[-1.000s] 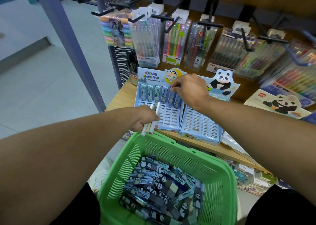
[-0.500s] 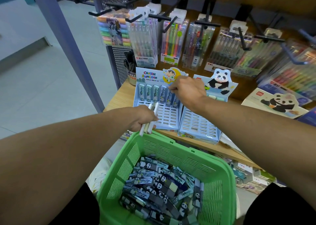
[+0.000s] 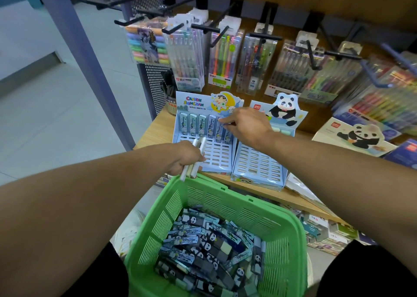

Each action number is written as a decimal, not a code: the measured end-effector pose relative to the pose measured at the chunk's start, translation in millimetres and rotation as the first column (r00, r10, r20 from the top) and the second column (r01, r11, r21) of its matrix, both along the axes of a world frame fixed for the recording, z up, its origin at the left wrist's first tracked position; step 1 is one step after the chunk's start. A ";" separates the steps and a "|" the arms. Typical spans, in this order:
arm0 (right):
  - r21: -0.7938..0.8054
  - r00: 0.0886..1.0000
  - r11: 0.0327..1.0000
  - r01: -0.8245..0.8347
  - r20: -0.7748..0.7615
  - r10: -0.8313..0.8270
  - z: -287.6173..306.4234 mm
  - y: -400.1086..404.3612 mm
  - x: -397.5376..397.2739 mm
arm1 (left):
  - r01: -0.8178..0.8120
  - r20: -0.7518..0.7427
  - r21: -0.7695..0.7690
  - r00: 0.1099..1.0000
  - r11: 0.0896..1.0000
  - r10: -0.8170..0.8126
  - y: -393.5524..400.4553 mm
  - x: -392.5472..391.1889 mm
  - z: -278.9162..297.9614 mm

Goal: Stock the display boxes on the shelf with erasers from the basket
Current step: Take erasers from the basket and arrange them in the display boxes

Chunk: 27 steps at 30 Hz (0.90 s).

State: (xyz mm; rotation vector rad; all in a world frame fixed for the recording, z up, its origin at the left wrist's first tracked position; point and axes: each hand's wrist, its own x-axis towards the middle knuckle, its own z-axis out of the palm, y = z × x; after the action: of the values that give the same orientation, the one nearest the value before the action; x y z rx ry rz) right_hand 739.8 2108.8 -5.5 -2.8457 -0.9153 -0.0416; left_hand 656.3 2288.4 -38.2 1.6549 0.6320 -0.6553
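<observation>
A green basket [image 3: 228, 203] in front of me holds several wrapped erasers [image 3: 203, 249]. Two blue slotted display boxes stand on the wooden shelf [image 3: 158, 127]. The left box [image 3: 216, 159] has a cartoon header and several erasers standing in its back row [image 3: 198, 126]. The right box [image 3: 259, 163] has a panda header and shows only a few pale erasers at its back. My left hand [image 3: 187, 159] grips a small bundle of erasers [image 3: 195, 156] above the basket's far rim. My right hand [image 3: 244, 125] pinches an eraser at the right end of the left box's back row.
Packs of coloured pens [image 3: 187, 59] hang from black hooks [image 3: 203, 27] above the shelf. A flat panda-printed box [image 3: 356, 136] lies to the right. A purple post [image 3: 74, 48] stands at left, with tiled floor beyond. More stock sits on a lower shelf [image 3: 329, 231].
My right hand has stayed at the back row of the left box, shifting slightly. My left hand still holds the bundle in the same place.
</observation>
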 end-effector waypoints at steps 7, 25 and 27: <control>0.043 0.996 0.998 0.051 0.071 -0.054 4.5 -7.3 -1.8 | 0.017 -0.007 0.003 1.000 1.000 -0.017 1.7 0.4 0.2; 0.049 0.984 0.983 0.175 0.035 -0.176 -1.3 -8.7 3.0 | 0.023 -0.010 0.015 1.000 1.000 -0.023 2.4 1.7 -1.1; 0.053 0.979 0.979 0.198 0.037 -0.200 -3.6 -7.4 2.8 | 0.025 -0.008 0.015 1.000 1.000 -0.024 2.7 2.3 -2.2</control>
State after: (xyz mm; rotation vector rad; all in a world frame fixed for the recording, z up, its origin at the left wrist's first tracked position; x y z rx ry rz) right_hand 742.6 2101.4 -9.1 -2.8896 -0.6235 -0.1452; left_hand 658.6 2291.1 -40.4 1.6770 0.6245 -0.6766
